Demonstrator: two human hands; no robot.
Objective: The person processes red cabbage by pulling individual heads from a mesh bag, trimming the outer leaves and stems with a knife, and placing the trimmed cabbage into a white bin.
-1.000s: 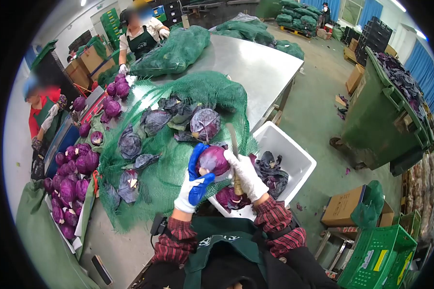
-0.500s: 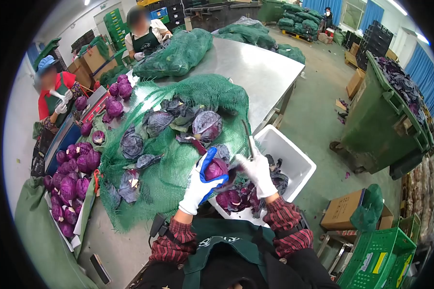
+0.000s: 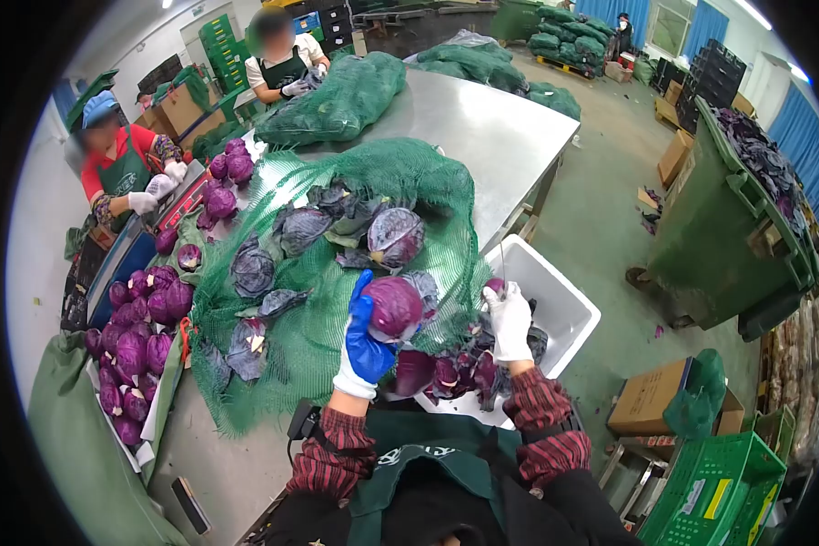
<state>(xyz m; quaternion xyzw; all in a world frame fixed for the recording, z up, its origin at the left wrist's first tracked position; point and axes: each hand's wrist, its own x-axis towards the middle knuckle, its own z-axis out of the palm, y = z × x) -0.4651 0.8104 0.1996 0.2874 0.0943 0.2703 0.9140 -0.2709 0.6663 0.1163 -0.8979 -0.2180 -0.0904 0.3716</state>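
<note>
A peeled red cabbage (image 3: pixel 395 307) rests in my left hand (image 3: pixel 366 350), whose blue-and-white glove wraps its left side and underside. My white-gloved right hand (image 3: pixel 510 326) is closed around a knife (image 3: pixel 502 261) over the white bin (image 3: pixel 569 318); its blade points away from me and appears as a thin line. A small purple piece (image 3: pixel 493 286) shows beside the fingers. Beneath the hands, cut purple leaves (image 3: pixel 455 375) lie in the bin. On the green mesh sack (image 3: pixel 332 364) ahead sit an untrimmed cabbage (image 3: pixel 395 237) and several dark outer leaves (image 3: pixel 251 268).
Trimmed cabbages (image 3: pixel 132 355) fill a lined container at left. Two people (image 3: pixel 123 168) (image 3: pixel 282 68) work across the metal table (image 3: pixel 473 118). Another filled mesh sack (image 3: pixel 341 100) lies on it. At right stand a green waste bin (image 3: pixel 710 237) and green crates (image 3: pixel 710 491).
My right hand has moved right and slightly down, away from the cabbage. My left hand has turned the cabbage upward, and a loose purple leaf now shows below it near the bin.
</note>
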